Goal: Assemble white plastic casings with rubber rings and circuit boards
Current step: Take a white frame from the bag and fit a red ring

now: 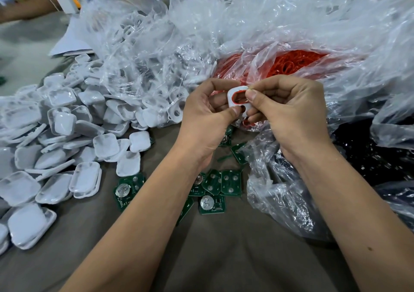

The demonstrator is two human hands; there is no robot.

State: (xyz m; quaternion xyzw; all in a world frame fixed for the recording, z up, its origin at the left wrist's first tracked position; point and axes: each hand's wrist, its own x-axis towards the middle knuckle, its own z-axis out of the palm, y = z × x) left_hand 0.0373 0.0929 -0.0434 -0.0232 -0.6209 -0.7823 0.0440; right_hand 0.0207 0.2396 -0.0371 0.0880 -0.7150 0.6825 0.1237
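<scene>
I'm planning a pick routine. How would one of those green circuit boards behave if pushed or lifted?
A circuit board is probably stiff and light: it looks thin and flat. Lying flat on the grey cloth, it should slide rather than roll. Several overlap, so pushing one may well drag its neighbours.

Grey-brown cloth-covered table (224, 258), white charger (67, 3) at far edge, soft light

The right hand (289, 110) covers the far side of the white casing (237, 99), so how much of the red ring (235, 96) is seated can't be told. Forearms hide several green circuit boards (212, 193). Clear plastic bags (156, 45) blur what are probably more casings inside.
</scene>
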